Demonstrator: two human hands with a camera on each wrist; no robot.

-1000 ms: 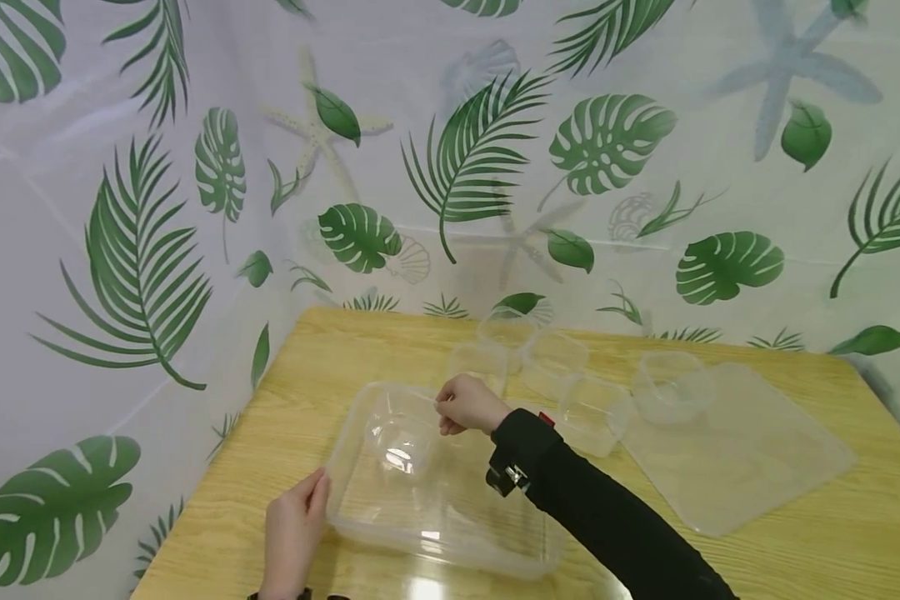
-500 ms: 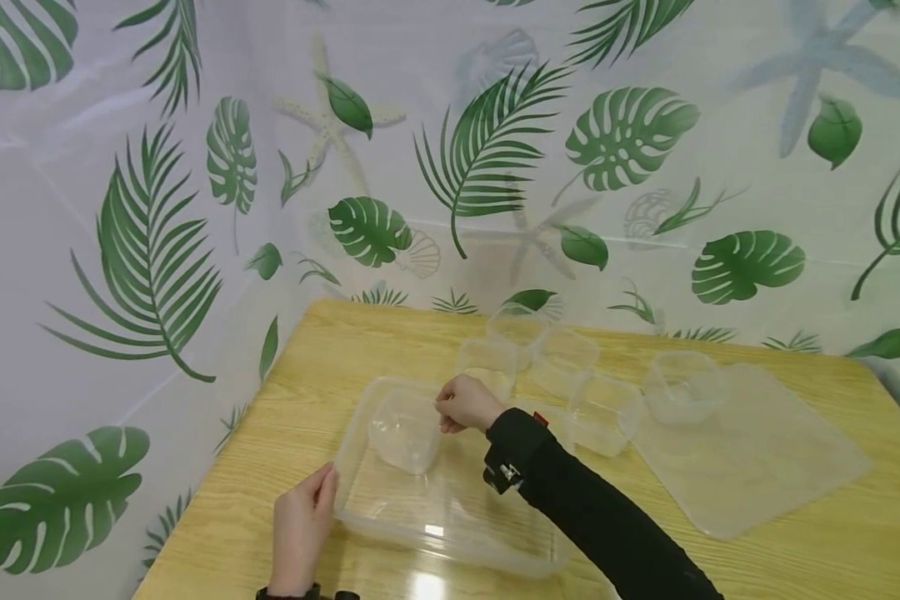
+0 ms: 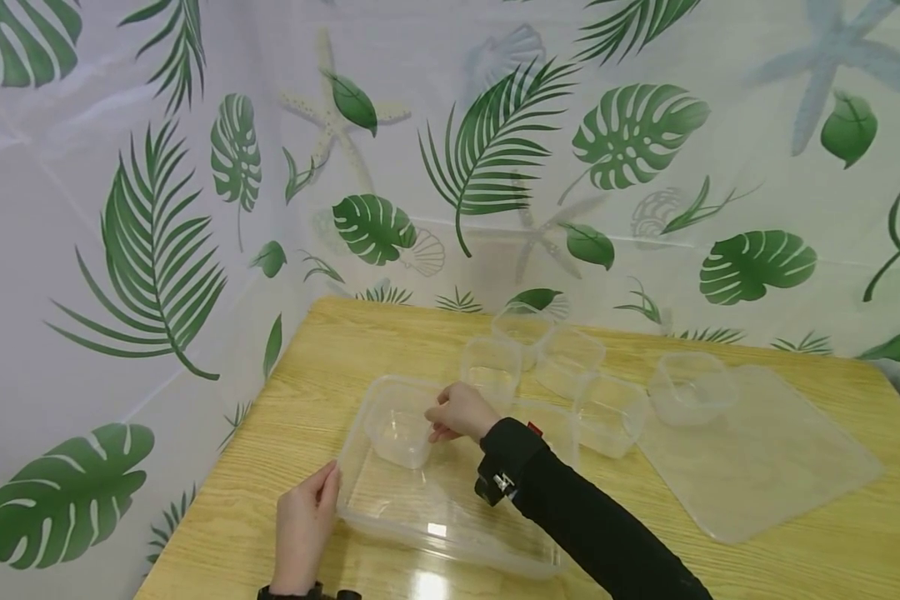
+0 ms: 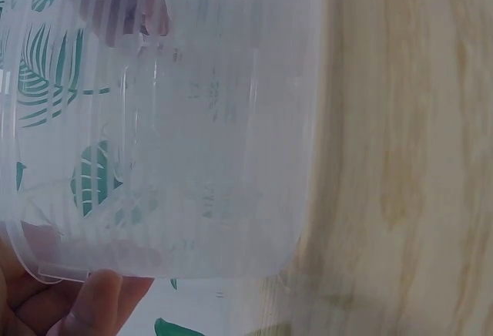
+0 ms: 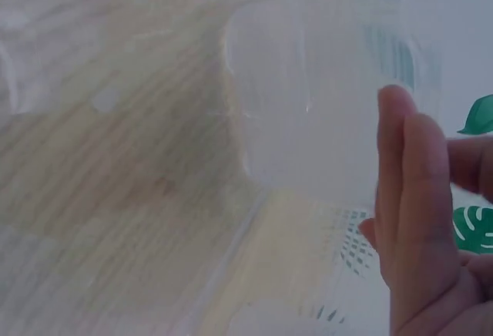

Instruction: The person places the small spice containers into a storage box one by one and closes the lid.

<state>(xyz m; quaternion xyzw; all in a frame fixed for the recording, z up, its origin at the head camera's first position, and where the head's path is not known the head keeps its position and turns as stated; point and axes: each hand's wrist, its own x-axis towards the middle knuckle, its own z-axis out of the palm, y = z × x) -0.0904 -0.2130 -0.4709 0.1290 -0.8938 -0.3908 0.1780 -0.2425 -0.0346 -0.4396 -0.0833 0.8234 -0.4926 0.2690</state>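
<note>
In the head view, the right hand (image 3: 461, 410) is pinching the rim of a small clear container (image 3: 397, 440), its grip almost closed, with only the thin plastic between thumb and fingers. The container is sitting inside the left end of a large clear tub (image 3: 450, 542); whether its base is touching the tub's floor, I cannot tell. The left hand (image 3: 307, 517) is holding the tub near its front left corner. Beyond the tub, four more containers (image 3: 607, 417) are clustering on the wooden surface (image 3: 255, 467), and another container (image 3: 686, 392) is resting on a flat translucent sheet (image 3: 772, 475).

In the left wrist view, the thumb (image 4: 96, 301) is pressing against the tub's edge, fingers behind it: a narrow grip that seems to be steadying well, provided it is not tipping the tub.

In the right wrist view, fairly straight fingers (image 5: 420, 174) are lying along one side of the container. Such a one-sided pinch is probably leaving it prone to swinging, so positioning it well is calling for slow movement, a level base, clearance from the tub's walls, and releasing only when it is resting flat.
</note>
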